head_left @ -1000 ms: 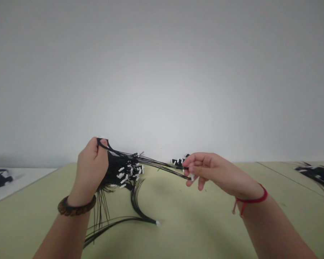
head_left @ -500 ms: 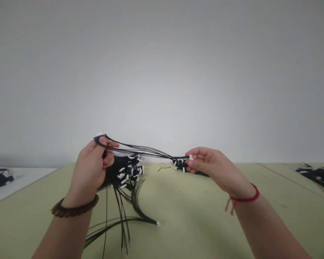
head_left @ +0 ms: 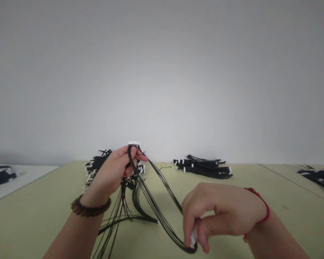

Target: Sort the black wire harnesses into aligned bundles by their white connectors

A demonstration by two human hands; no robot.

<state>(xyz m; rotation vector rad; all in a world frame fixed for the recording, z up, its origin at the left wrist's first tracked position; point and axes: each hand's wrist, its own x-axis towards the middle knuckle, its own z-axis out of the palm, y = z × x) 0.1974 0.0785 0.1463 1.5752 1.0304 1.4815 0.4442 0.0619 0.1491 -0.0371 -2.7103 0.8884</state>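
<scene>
The left hand (head_left: 108, 176) closes its fingers on the black wires (head_left: 153, 205), the right hand (head_left: 221, 212) curls around white connectors (head_left: 193, 237), and a loose grip could let the wires slip and tangle.

The pale olive table (head_left: 43, 187) carries black wires (head_left: 152, 205) tipped with white connectors (head_left: 193, 237), and a black-and-white bundle (head_left: 202, 168) lies on its far side. A mottled brown bead bracelet (head_left: 90, 208) and a red cord (head_left: 260, 196) (the brightest colour anywhere) show above it.

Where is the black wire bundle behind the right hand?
In the head view, the bundle lies at the table's far side, right of a small yellowish loop.
</scene>
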